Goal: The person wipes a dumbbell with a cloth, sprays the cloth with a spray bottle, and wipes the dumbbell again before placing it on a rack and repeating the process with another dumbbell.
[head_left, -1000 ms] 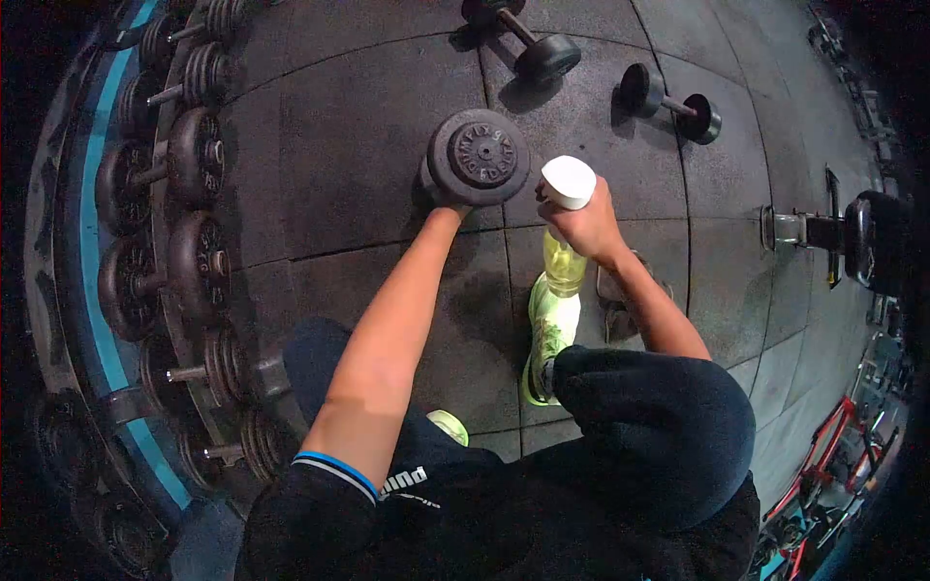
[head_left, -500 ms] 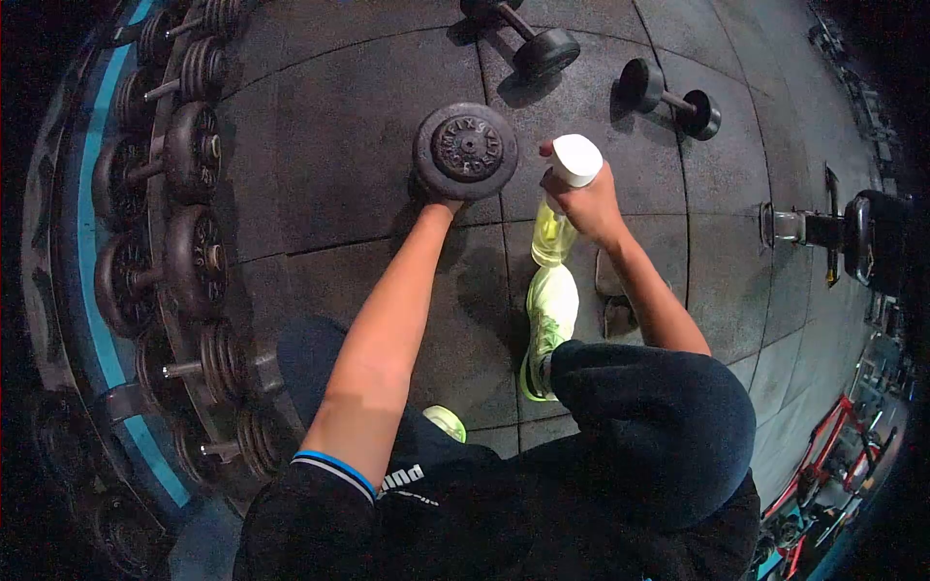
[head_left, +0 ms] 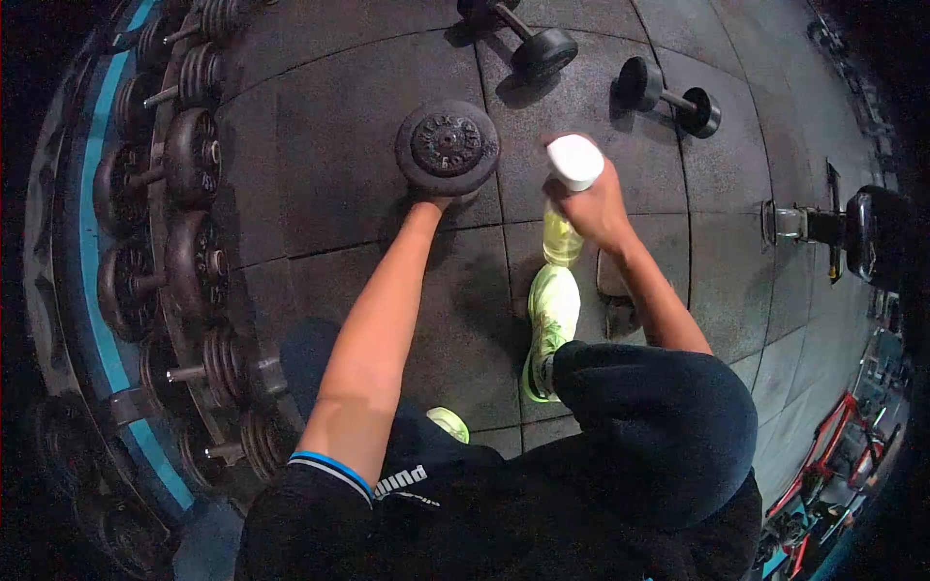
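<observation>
My left hand [head_left: 441, 201] is mostly hidden under a dark dumbbell [head_left: 448, 147], held upright with the lettered face of one end turned up; only the wrist and a bit of the hand show. My right hand [head_left: 593, 205] is wrapped round the neck of a spray bottle [head_left: 562, 238] with a white head and yellow-green liquid. The bottle's nozzle side points toward the dumbbell, a short gap away. Below the bottle is my light green shoe [head_left: 554, 305] on the dark floor tiles [head_left: 339, 155].
On the left, a rack with a blue stripe [head_left: 94, 174] holds several plate dumbbells [head_left: 194, 155]. Two dumbbells lie on the floor ahead, one at the top [head_left: 544, 53] and one farther right [head_left: 675, 100]. Gym equipment [head_left: 877, 237] stands at the right edge.
The dumbbell in my left hand has shifted slightly left. My right hand stays nearly in place, with the lower part of the bottle swung a little to the right.
</observation>
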